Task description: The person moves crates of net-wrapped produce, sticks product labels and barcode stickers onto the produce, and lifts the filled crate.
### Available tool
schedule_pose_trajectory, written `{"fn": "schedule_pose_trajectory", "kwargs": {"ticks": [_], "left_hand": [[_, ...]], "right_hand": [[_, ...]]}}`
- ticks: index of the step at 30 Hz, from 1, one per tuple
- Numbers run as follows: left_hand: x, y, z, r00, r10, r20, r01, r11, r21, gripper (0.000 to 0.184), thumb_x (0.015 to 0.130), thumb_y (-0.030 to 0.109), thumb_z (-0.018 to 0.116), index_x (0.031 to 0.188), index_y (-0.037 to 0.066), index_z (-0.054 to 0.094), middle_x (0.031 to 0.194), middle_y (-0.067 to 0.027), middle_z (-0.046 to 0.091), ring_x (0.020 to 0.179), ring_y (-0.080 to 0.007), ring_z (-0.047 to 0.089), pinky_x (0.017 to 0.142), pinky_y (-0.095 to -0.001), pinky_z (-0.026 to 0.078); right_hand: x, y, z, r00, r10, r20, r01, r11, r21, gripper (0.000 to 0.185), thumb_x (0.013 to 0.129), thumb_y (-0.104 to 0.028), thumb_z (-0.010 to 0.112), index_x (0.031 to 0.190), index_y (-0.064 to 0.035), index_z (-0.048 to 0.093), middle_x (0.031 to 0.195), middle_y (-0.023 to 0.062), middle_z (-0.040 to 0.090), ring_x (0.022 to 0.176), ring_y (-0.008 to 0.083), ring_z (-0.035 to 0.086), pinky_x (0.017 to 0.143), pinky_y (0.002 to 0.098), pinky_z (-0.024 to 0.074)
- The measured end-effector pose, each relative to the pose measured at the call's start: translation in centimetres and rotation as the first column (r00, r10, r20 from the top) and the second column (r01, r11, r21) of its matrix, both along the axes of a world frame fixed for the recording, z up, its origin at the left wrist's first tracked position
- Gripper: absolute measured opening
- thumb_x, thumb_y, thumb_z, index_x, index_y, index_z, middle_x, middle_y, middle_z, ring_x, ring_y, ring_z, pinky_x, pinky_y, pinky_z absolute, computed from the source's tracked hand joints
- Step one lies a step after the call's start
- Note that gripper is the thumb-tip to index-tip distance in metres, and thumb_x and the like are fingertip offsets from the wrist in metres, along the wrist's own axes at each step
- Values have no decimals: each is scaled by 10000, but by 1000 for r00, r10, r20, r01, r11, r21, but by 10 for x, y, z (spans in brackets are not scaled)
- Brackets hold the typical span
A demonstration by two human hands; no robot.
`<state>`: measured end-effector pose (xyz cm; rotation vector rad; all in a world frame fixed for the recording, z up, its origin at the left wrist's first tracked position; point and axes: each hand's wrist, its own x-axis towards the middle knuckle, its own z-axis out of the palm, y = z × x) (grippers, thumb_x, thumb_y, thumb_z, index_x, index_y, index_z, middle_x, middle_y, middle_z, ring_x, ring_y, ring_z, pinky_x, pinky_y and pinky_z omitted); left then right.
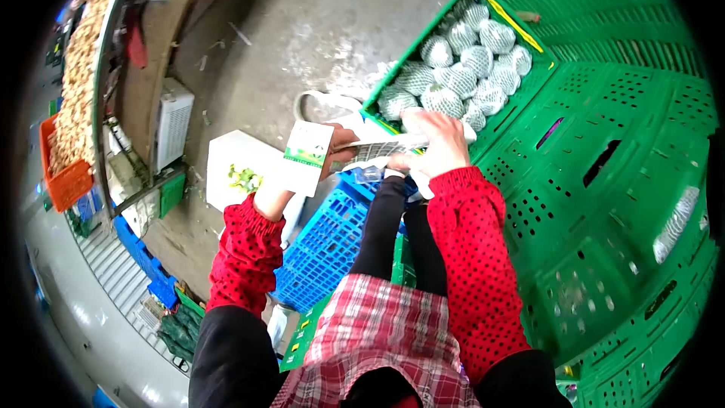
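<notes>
Well, left fingers [343, 137] hold card [306, 157]; lettering unreadable.

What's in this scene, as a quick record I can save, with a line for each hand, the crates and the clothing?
Left hand: partly hidden behind a white-and-green card; grip unclear
Right hand: fingers closed on pale netting, which spans toward the left hand
Green crate: holds round items in white net sleeves
Blue crate: beside the person's legs
Orange crate: far left
Clothing: red dotted sleeves, checked apron
</notes>
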<state>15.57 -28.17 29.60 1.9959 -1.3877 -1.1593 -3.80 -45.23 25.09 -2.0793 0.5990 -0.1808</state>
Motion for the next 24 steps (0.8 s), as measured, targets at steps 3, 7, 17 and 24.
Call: {"fn": "schedule_pose_trajectory", "kwargs": {"ticks": [3,7,17,24], "left_hand": [[10,15,75,998,58,27,-59,997,42,253,831,218,680,996,27,658,870,-118,645,864,-223,626,762,-335,488],[6,47,63,863,478,163,-452,875,-174,563,810,347,739,1255,61,545,1150,-128,612,975,-226,624,816,-354,508],[-80,174,-344,835,452,315,-514,844,153,392,811,391,680,970,42,601,808,-116,640,752,-272,623,684,-365,487],[-110,162,-494,486,849,-209,-714,523,465,354,805,375,665,1048,121,623,1017,-51,661,943,-261,627,835,-350,495]], "right_hand": [[-18,27,58,987,-26,-159,59,977,205,348,656,-259,781,958,-107,696,857,99,689,807,305,655,756,395,491],[-37,27,16,945,-155,-290,231,941,249,223,706,-114,735,919,-65,692,800,138,684,714,283,661,676,347,514],[-122,-37,-279,767,-462,-444,640,588,494,297,748,-4,752,1028,58,678,936,100,695,783,164,637,742,310,504],[-91,-39,-326,829,-558,12,508,746,-430,479,793,-154,767,1183,40,566,952,81,650,783,144,582,735,318,495]]}}
